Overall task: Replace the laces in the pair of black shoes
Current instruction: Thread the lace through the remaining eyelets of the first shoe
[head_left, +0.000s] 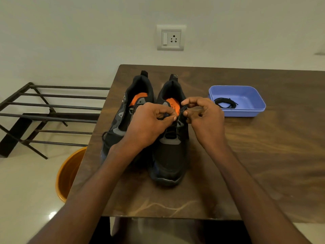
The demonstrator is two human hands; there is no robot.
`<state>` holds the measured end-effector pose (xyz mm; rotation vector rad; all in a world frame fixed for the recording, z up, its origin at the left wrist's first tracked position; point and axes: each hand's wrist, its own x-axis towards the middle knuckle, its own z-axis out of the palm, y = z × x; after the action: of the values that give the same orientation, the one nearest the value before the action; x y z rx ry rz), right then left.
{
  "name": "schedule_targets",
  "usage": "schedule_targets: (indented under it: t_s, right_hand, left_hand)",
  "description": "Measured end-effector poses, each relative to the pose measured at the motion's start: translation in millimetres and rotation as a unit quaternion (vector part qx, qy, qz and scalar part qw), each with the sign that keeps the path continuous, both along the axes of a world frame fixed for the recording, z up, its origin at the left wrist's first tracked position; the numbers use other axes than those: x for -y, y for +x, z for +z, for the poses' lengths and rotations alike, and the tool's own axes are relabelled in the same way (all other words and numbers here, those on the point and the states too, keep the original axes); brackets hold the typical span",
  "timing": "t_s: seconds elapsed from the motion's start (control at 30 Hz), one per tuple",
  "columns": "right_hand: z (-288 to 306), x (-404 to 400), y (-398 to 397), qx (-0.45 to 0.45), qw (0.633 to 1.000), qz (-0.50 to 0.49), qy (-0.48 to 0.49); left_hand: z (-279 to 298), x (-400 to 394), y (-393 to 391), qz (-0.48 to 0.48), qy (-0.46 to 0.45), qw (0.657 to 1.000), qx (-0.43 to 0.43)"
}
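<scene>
1. Two black shoes side by side on the brown table (246, 155), toes toward the camera, orange insoles showing.
2. Left hand (149, 124) over the right shoe (169, 155), fingers curled, pinching the lace (171, 133) near the top eyelets.
3. Right hand (202, 115) just beside it, thumb and forefinger pinching the same shoe's lace end at the upper eyelet.
4. Left shoe (121, 118) partly hidden behind the left wrist, a lace loop hanging off its outer side.
5. Coiled black lace (226, 103) lying in the blue tray (253, 110), to the right of the shoes.
6. Orange bucket (67, 173) and metal rack (52, 111) on the floor at left; wall socket (171, 37) above.
</scene>
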<state>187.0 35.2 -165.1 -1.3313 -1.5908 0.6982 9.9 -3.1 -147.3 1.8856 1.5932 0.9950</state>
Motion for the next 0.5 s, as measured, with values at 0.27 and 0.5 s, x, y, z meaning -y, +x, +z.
schedule_targets:
  t_s: [0.27, 0.5]
  right_hand:
    - [0, 2, -3, -0.012, 1.0, -0.013, -0.007]
    - [5, 8, -6, -0.009, 1.0, -0.009, -0.021]
  left_hand:
    - [3, 4, 14, 0.086, 0.009, 0.992, -0.089]
    - [-1, 5, 22, 0.115, 0.008, 0.988, -0.106]
